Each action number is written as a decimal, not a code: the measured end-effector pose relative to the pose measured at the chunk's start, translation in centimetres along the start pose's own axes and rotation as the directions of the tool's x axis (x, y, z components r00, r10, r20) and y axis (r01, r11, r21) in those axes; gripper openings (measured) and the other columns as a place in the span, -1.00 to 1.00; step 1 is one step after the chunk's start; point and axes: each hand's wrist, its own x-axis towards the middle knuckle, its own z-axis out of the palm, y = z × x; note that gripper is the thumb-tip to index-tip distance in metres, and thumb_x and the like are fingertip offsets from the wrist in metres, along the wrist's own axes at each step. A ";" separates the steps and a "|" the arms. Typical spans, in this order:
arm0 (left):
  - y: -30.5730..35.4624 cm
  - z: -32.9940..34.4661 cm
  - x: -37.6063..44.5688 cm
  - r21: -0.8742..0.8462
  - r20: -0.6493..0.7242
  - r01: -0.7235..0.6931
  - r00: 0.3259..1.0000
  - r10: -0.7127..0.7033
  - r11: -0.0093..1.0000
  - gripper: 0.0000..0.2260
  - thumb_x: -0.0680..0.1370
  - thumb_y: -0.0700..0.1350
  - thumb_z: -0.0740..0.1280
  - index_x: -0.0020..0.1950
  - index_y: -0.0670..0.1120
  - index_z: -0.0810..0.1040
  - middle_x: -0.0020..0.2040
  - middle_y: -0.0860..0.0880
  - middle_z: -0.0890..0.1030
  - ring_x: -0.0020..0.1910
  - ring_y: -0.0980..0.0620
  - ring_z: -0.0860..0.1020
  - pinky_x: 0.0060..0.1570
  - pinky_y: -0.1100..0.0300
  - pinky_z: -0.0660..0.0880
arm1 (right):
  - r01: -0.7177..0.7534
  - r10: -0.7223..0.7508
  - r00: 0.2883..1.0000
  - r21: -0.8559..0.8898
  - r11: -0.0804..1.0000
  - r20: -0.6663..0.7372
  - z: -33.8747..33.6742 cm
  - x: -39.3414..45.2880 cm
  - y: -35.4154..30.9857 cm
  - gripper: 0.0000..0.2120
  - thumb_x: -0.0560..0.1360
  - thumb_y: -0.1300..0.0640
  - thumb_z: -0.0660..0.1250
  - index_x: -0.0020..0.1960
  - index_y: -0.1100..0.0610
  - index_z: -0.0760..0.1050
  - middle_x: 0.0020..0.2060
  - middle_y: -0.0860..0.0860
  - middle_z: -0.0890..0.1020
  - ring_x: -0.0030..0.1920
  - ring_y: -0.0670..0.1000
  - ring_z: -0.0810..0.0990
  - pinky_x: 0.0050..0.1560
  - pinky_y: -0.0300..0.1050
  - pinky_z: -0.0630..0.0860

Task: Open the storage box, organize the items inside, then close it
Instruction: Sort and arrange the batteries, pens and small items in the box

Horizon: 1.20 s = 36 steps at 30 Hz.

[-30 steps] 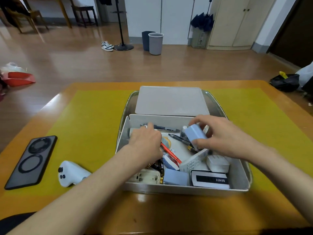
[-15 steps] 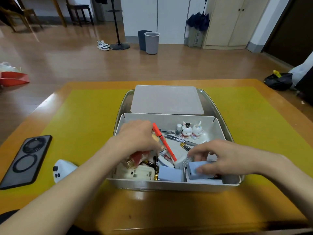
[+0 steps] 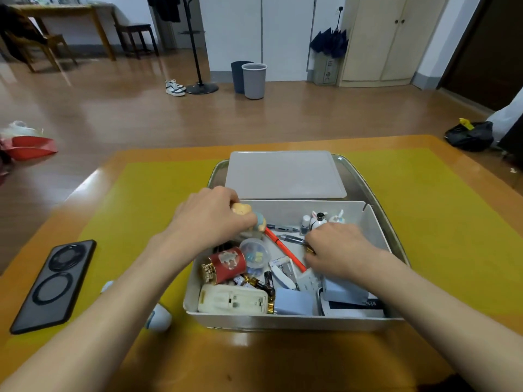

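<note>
The open white storage box [image 3: 283,321] sits mid-table, with its flat lid [image 3: 285,176] lying just behind it. At the box's back left corner my left hand [image 3: 209,219] grips a small yellow and blue figurine [image 3: 250,217]. My right hand [image 3: 336,250] reaches down into the right middle of the box, its fingers curled over a dark pen [image 3: 288,238] and a battery; what it holds is hidden. Inside lie a red tin [image 3: 226,264], a clear round tub [image 3: 254,254], an orange pen [image 3: 285,250], a cream charger [image 3: 232,301], blue boxes [image 3: 293,302] and small figurines [image 3: 319,219].
The box stands in a metal tray [image 3: 370,190] on a yellow mat [image 3: 135,210]. A black phone [image 3: 53,284] lies at the left. A white controller [image 3: 158,318] peeks out under my left forearm. The table's front edge is close to me.
My left hand has risen from the red tin to the back left corner, now with the figurine. My right hand has left the blue box at the front right and moved to the pens.
</note>
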 end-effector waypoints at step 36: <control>4.2 8.7 4.0 -0.243 0.021 -0.160 0.985 0.170 0.957 -0.69 0.42 0.20 0.37 -0.21 -0.05 0.55 -0.29 -0.02 0.59 -0.21 -0.07 0.55 -0.20 0.04 0.52 | 0.123 -0.199 0.973 0.463 0.878 0.119 1.1 -2.8 2.6 -0.73 0.62 -0.15 0.18 0.08 -0.07 0.60 0.05 -0.19 0.49 -0.04 -0.12 0.53 0.07 0.03 0.52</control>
